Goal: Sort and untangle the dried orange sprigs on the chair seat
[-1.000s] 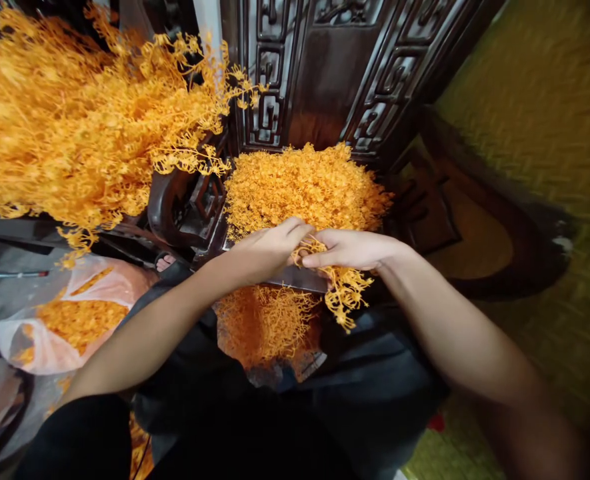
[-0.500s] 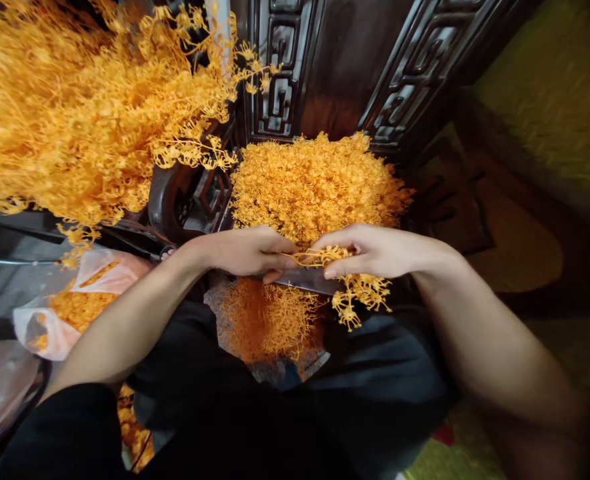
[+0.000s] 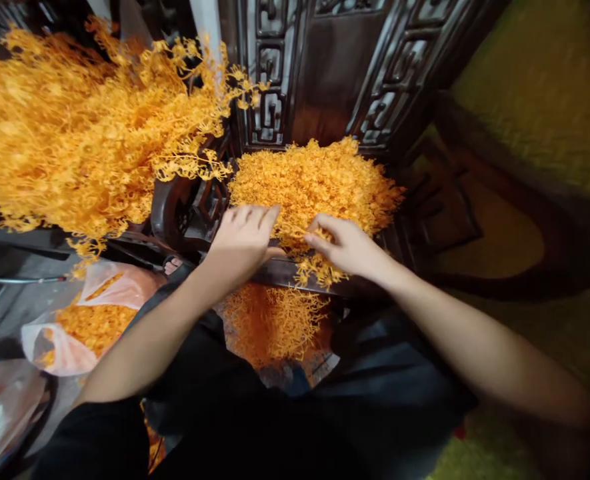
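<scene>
Currently R hand (image 3: pixel 347 248) pinches an orange sprig (image 3: pixel 317 267) at the chair's (image 3: pixel 295 273) front edge; L hand (image 3: pixel 242 241) lies flat, fingers spread, on the pile (image 3: pixel 315 180). Risk: brittle tips snap w/ hard pull; bits drop off edge.

Your left hand (image 3: pixel 242 240) lay flat with fingers spread on the near edge of the orange sprig pile (image 3: pixel 315 183) on the dark wooden chair (image 3: pixel 299 273). Your right hand (image 3: pixel 347 245) pinched a small orange sprig (image 3: pixel 315 267) just beside it. A big orange bunch (image 3: pixel 85 133) sat at the left, above a pink bag (image 3: pixel 75 327).
</scene>
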